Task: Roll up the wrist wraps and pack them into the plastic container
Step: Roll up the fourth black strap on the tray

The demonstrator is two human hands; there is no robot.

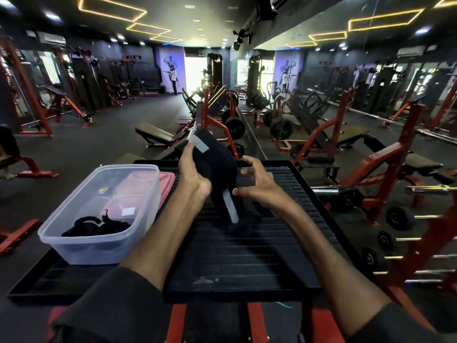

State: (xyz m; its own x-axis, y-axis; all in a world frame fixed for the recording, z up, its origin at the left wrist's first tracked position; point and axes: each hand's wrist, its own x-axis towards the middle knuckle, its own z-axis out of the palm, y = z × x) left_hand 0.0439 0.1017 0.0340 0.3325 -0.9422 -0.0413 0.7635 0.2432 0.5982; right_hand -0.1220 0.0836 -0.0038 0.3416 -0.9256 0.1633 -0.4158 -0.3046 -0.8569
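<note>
A black wrist wrap [218, 167] with grey strips hangs above the ribbed black platform [247, 256]. My left hand [193, 173] grips its upper part, and one grey-edged end dangles down toward the platform. My right hand [257, 180] is just right of the wrap, fingers spread, thumb and fingertips at its edge. The clear plastic container [74, 233] stands on the platform's left side. A rolled black wrap [96, 225] lies inside it at the near end.
A pink lid [167, 181] lies behind the container, partly under it. Red and black gym benches, weight plates and racks surround the platform. A mirror wall runs along the right.
</note>
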